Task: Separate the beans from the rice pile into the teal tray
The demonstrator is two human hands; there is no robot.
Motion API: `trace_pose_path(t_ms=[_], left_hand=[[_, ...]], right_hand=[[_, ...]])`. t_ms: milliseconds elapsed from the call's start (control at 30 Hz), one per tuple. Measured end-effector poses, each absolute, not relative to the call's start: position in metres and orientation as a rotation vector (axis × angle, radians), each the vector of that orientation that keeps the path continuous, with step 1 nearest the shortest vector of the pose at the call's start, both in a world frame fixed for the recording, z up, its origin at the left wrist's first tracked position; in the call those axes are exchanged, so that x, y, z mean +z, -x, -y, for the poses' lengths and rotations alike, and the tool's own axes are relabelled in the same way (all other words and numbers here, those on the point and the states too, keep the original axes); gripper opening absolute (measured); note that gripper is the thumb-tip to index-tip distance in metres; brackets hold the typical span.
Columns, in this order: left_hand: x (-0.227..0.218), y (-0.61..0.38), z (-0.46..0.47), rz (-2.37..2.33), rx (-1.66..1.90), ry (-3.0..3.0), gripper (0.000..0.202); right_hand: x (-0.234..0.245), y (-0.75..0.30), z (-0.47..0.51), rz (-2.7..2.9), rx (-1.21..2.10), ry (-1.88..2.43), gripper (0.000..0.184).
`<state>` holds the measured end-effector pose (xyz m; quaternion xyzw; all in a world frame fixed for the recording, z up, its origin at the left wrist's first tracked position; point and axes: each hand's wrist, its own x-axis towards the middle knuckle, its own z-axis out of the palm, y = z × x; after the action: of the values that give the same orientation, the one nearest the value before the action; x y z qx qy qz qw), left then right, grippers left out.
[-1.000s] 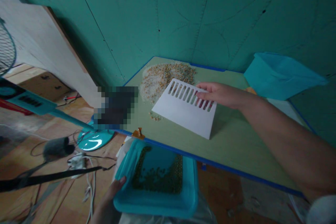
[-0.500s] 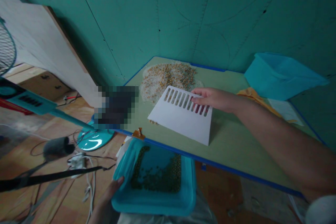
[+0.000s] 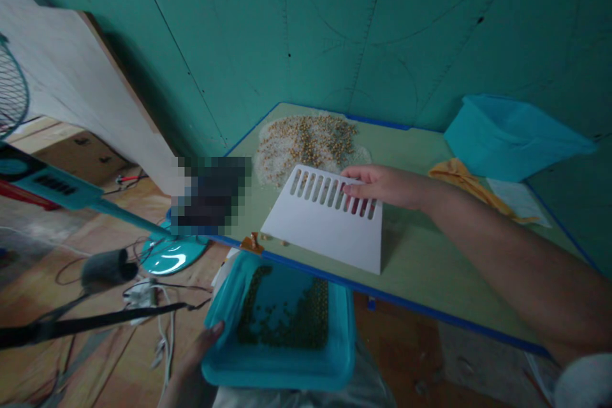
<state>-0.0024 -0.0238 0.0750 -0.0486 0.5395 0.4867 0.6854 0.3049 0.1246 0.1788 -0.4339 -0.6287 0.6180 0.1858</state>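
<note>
My right hand (image 3: 394,186) grips the slotted end of a white plastic scraper board (image 3: 325,229), fingers passing behind its slots. The board stands tilted on the table, its wide lower edge close to the blue-trimmed front edge. A few loose yellowish beans (image 3: 283,243) lie by its lower left. Behind it spreads a pile of beans mixed with small pale grains (image 3: 306,143). Below the table edge, a blue plastic tub (image 3: 277,377) rests over my lap with many beans (image 3: 310,325) in it. My left hand (image 3: 201,354) holds the tub's left side, thumb on the rim.
The pale green table (image 3: 444,280) meets a teal wall. An orange-brown clip (image 3: 252,242) sits on its front edge. At right are an open blue container (image 3: 511,140) and a yellow cloth (image 3: 471,182). A fan stand (image 3: 179,252) and cables are on the left floor.
My right hand has drawn the scraper board toward the table's front edge and slightly left. The loose beans by its lower edge are nearer that edge. My left hand and the tub have hardly moved.
</note>
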Motion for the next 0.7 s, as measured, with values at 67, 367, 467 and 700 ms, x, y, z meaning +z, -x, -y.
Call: trace_pose_path(t_ms=[67,367,467,700], left_hand=[[0.07,0.009,0.018,-1.264,0.93,0.294,0.028],[0.067,0.004,0.028,-1.188,1.013,0.093,0.024],[0.08,-0.005,0.031,-1.165,1.065,-0.032,0.026],[0.083,-0.009,0.031,-1.152,1.029,-0.024,0.022]], right_hand=[[0.179,-0.305,-0.124,1.78,1.756,1.222,0.018],[0.188,-0.314,-0.126,1.856,1.789,1.269,0.02],[0.189,-0.322,-0.127,1.868,1.867,1.28,0.022],[0.198,-0.329,-0.121,1.884,2.116,1.28,0.024]])
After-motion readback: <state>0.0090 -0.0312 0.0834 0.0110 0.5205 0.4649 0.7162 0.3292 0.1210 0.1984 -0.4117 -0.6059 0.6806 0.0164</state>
